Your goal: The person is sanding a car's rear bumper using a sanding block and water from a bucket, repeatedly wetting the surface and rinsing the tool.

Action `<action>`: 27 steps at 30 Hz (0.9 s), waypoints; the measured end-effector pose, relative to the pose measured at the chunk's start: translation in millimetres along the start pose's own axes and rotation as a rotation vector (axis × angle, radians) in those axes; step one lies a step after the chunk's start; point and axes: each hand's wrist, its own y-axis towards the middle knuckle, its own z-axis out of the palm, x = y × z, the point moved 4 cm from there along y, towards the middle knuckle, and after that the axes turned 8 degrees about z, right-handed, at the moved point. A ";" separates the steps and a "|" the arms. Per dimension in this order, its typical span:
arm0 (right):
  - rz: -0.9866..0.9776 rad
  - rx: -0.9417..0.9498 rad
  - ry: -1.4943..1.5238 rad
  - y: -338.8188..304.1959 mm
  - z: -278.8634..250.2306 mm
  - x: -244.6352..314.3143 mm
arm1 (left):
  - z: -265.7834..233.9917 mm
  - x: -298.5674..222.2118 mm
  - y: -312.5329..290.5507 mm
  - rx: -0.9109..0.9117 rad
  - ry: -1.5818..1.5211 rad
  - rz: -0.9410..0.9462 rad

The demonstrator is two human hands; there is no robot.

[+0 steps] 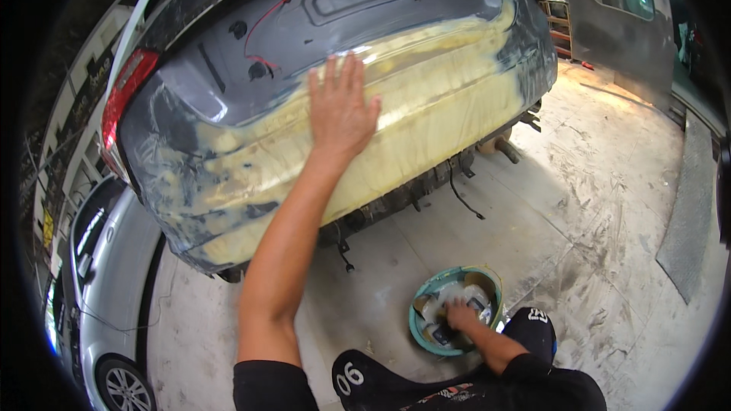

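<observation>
My left hand (pixel 343 110) lies flat with spread fingers on the rear panel of a car (pixel 426 118). Yellowish body filler covers much of that panel, with dark grey paint above and patchy blue-grey at the left. Down at my right, my right hand (pixel 460 315) reaches into a teal bucket (pixel 416 329) on the floor. Inside the bucket are cloudy water and several dark and pale pieces, too unclear to name. The fingertips of the right hand are hidden among them, so its grip cannot be told.
A red tail light (pixel 131 90) sits at the car's left corner. Black wires (pixel 466 204) hang below the panel. A silver car (pixel 114 274) stands at the left. To the right are a grey mat (pixel 685 213) on the dusty floor and a grey vehicle door panel (pixel 620 30).
</observation>
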 end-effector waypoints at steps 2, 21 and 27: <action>0.009 0.106 0.038 -5.6 43.2 1.3 | 12.2 -20.7 21.4 0.030 0.032 0.040; -0.624 -1.517 0.605 -62.6 -539.5 63.8 | -59.4 132.4 -118.5 0.019 0.246 0.085; -0.779 -1.522 0.283 -46.2 -566.0 242.6 | -47.5 132.4 -121.5 -0.104 0.186 0.121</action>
